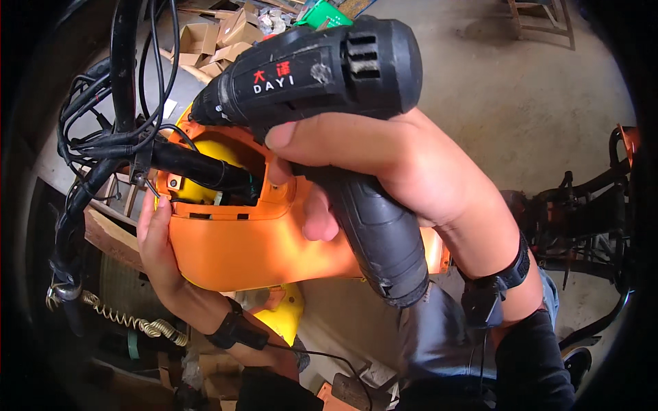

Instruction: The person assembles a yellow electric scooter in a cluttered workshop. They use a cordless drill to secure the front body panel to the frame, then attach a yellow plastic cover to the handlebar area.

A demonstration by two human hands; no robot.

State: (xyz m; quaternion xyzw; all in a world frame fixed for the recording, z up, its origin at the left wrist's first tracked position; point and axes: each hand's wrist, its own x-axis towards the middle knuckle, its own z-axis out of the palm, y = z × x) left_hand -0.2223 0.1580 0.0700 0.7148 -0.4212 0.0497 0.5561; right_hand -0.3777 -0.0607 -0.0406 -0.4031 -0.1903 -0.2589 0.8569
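Observation:
My right hand is wrapped round the grip of a black cordless drill. The drill lies nearly level, its nose pointing left at the upper left corner of an orange plastic panel. Whether its bit sits in a screw there I cannot make out. My left hand grips the panel's left edge, fingers behind it and thumb in front. Through the panel's opening passes a black metal tube, with a yellow part behind it. A small orange tab with a screw shows near my left thumb.
Black cables hang bundled round the frame tubes at left, above a coiled spring-like cord. Cardboard boxes and a green bin lie at the back. A dark vehicle frame stands at right; a wooden stand is farther off.

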